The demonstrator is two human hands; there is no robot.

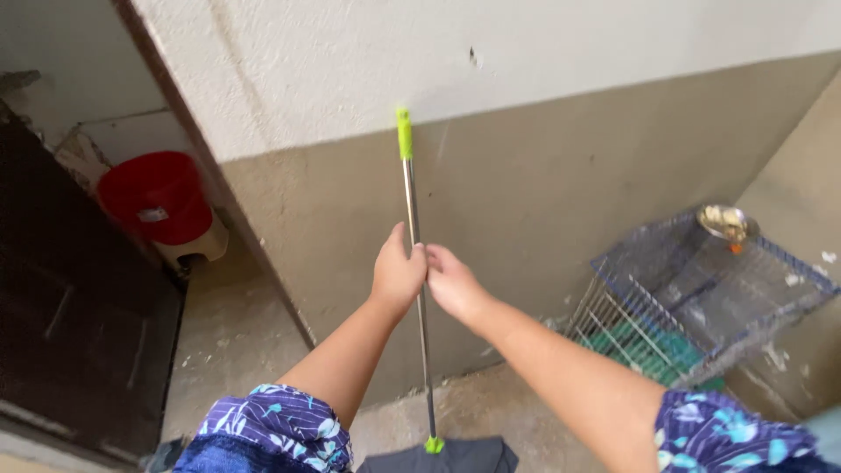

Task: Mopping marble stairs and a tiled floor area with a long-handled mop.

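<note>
- In front of the two-tone wall, a mop pole is held nearly upright, its green cap at the height where the wall's white upper band meets the tan lower band
- The left hand is clenched around the pole at mid-length; the right hand is wrapped on it from the other side, the two grips touching each other
- The pole is best kept steady with both grips closed firmly, since the bare metal looks smooth and slippery; spreading the hands apart along the shaft would likely give better leverage, as a judgement
- The shaft is a thin, shiny steel tube with a bright green plastic cap at the top and a green collar at the bottom, where it joins a dark grey mop head at the foot of the wall
- To the right of the wall, a wire cage of thin grey bars lies tilted in the corner, with a round metal bowl on top
- To the left of the wall, a glossy red plastic bucket sits on a pale stool
- The wall plaster is rough and stained; the concrete floor below is dusty and speckled
</note>
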